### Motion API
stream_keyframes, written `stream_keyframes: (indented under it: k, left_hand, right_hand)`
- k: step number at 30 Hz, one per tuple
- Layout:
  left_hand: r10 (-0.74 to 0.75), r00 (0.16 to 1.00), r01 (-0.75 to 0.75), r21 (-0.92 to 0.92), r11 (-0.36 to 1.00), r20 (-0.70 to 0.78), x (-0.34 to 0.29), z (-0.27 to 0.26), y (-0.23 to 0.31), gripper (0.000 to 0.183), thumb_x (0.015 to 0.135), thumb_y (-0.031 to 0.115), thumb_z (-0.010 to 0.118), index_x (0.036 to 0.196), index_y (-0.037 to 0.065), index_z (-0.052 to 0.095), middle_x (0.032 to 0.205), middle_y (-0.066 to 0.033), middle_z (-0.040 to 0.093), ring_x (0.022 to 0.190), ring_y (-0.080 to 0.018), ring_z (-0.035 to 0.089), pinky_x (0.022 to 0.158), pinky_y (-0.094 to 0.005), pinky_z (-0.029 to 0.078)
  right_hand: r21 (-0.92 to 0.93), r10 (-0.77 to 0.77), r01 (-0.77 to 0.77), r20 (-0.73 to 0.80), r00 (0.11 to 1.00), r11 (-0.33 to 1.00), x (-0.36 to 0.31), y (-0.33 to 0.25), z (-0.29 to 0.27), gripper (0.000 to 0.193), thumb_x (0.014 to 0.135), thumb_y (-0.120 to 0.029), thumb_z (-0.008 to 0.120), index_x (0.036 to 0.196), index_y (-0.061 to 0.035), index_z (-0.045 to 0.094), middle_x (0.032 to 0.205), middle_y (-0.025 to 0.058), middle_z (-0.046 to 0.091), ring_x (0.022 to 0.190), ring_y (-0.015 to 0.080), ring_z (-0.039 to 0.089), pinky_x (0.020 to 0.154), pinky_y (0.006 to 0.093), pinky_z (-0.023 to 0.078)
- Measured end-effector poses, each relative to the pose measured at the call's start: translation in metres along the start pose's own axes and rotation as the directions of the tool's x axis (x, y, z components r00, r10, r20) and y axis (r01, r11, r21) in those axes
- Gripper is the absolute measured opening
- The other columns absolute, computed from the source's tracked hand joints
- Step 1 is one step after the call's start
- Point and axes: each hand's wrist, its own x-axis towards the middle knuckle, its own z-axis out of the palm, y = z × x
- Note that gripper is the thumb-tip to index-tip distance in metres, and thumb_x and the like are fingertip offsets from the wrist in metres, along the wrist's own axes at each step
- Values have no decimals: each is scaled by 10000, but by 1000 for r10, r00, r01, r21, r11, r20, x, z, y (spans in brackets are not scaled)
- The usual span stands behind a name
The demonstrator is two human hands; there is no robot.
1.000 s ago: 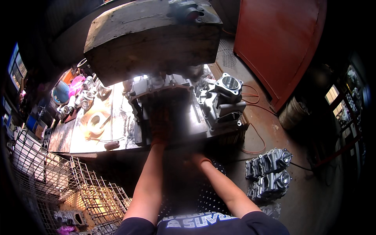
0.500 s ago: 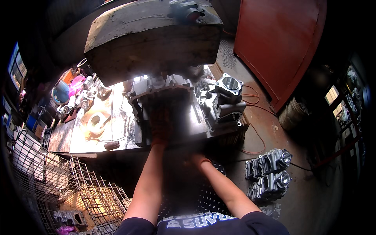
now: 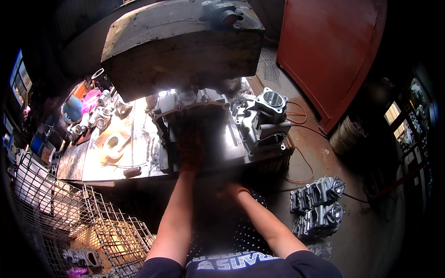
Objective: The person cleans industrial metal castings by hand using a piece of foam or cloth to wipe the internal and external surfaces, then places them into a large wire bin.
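My left hand [image 3: 189, 150], in a dark reddish glove, reaches into the shadow at the near side of a large grey metal casting [image 3: 174, 105]. Its fingers fade into the dark, so their grip does not show. The casting stands on the bench under a heavy, worn block-shaped machine head [image 3: 181, 60]. Lower and to the right, my right hand [image 3: 230, 190] is by the bench's front edge, in front of my dotted clothing. A reddish cuff shows at its wrist; shadow and blur hide its fingers and anything in them.
Another grey casting [image 3: 266, 120] with a round flanged opening stands on the bench at right. A metal ring [image 3: 113, 146] and small cylinder [image 3: 133, 172] lie at left. Wire baskets [image 3: 111, 227] stand lower left. More castings [image 3: 320, 208] sit on the floor at right, near an orange hose [image 3: 308, 162].
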Motion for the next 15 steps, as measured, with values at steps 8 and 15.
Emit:
stream_keyframes:
  k: [8, 15]
  left_hand:
    - [-8, 1000, 8, 7, 1000, 25, -3, 3, -1, 528, 835, 194, 490, 1344, 85, 406, 1367, -139, 392, 1293, -331, 332, 1097, -474, 223]
    - [-39, 999, 40, -10, 999, 30, -2, 3, 1, 507, 837, 204, 499, 1329, 100, 432, 1362, -140, 396, 1287, -363, 325, 1087, -477, 239]
  right_hand:
    - [1, -15, 16, -21, 1000, 1000, 6, 8, 10, 499, 819, -374, 569, 1222, -81, 541, 1210, 204, 553, 1097, 353, 551, 925, 439, 439]
    - [-34, -323, 342, -429, 843, 939, -17, -7, 2, 472, 753, -345, 620, 1153, -97, 596, 1115, 194, 597, 1029, 351, 575, 871, 433, 465]
